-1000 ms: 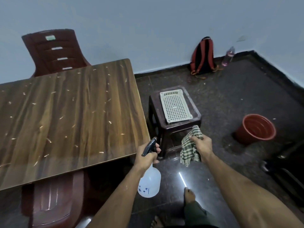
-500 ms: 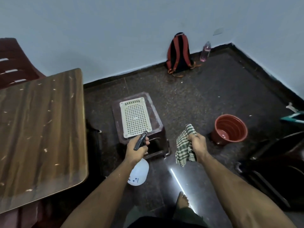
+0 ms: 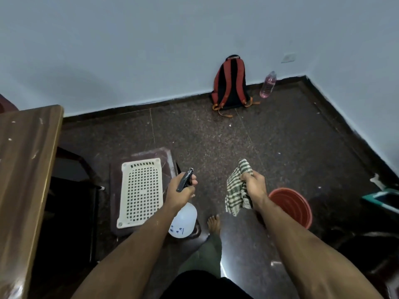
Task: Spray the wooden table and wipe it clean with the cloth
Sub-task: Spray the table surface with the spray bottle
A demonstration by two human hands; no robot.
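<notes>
Wooden table (image 3: 26, 169): now at far left edge, view having swung away, still littered. Left hand (image 3: 180, 190) fingers clamped on spray bottle (image 3: 183, 221); right hand (image 3: 254, 186) bunching cloth (image 3: 236, 190). Spraying not yet begun.

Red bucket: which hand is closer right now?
Right. The right hand, gripping the checked cloth, sits just left of the red bucket. The left hand, holding the spray bottle, is further left, beside the white tray.

Spray bottle (image 3: 183, 220) in left hand (image 3: 180, 192), cloth (image 3: 236, 192) in right hand (image 3: 254, 185).
</notes>
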